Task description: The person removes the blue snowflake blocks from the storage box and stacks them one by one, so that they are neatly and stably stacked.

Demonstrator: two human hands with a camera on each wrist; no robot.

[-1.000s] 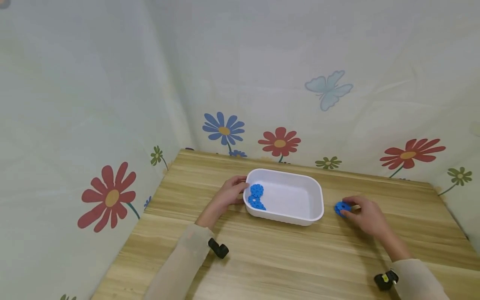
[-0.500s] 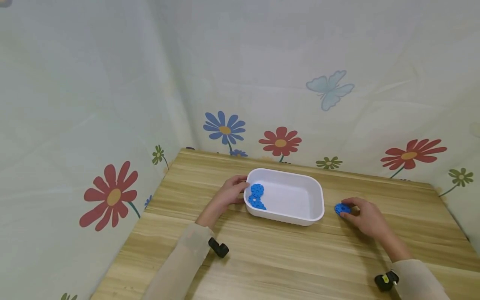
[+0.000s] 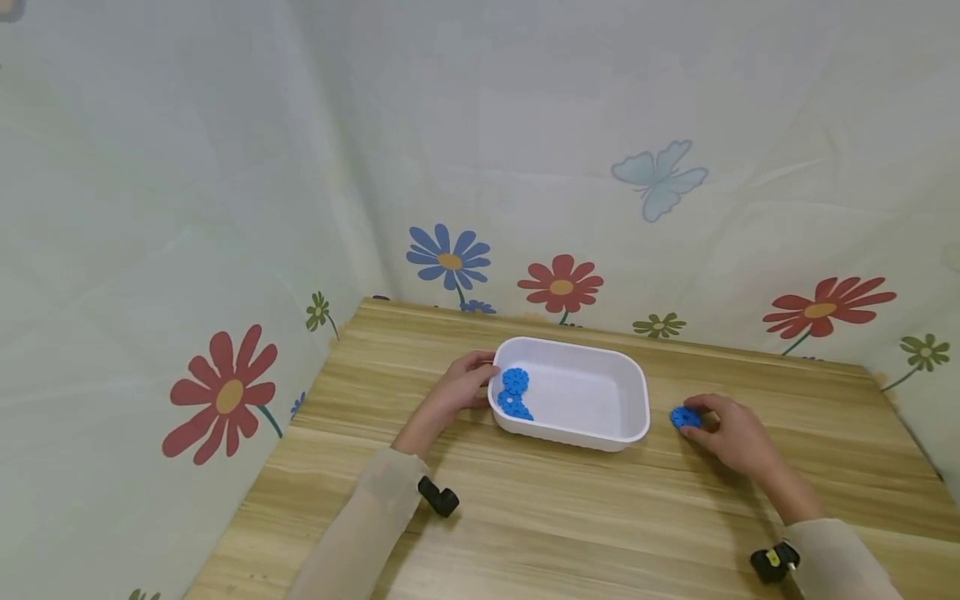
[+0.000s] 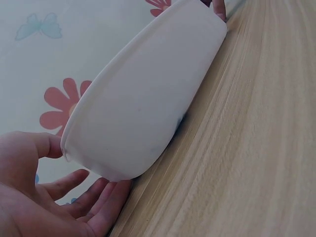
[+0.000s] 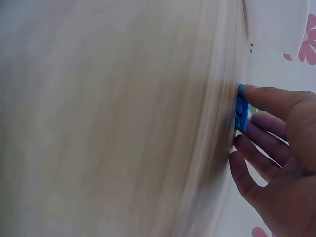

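A white plastic tub (image 3: 577,396) with rounded corners stands on the wooden table. My left hand (image 3: 454,390) holds its left end; in the left wrist view the thumb (image 4: 49,145) is at the rim and the fingertips touch the lower wall. Several blue snowflake discs (image 3: 514,382) lie in the tub's left end, partly overlapping. To the right of the tub, my right hand (image 3: 737,435) holds blue snowflake discs (image 3: 684,417) between thumb and fingers, low at the table. The right wrist view shows these discs (image 5: 241,109) edge-on, apparently stacked; how many I cannot tell.
The wooden table (image 3: 570,517) reaches back to a pale fabric backdrop (image 3: 510,150) printed with flowers and a butterfly. Another fabric side hangs along the left. Black wrist cameras (image 3: 438,497) sit on both sleeves.
Over the last second the right-hand discs and fingers have shifted very slightly, with the discs lying flatter. The left hand and the tub stay in place.
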